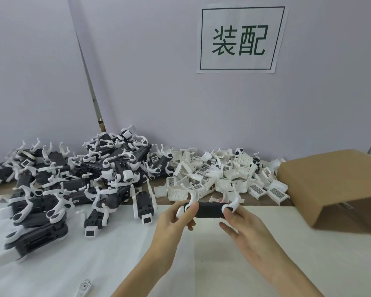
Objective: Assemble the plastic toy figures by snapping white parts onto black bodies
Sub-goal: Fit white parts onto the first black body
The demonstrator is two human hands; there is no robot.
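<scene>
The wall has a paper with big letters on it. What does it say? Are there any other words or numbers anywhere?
"装配": dark green characters inside a rectangle frame on the white paper sign taped to the wall.
White parts in the pile: some carry dark gridded patches, too small to read.
Black body held in both hands: no readable text.
Cardboard box: no print visible.

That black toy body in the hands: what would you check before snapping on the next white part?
1. Left hand grips one end of the black body: ok.
2. Right hand grips the other end: ok.
3. White legs already on the body: ok.
4. Legs fully snapped in: cannot tell.
5. Loose white parts piled just behind the body: ok.
6. A free hand to pick one up: not ok, both hold the body.
</scene>
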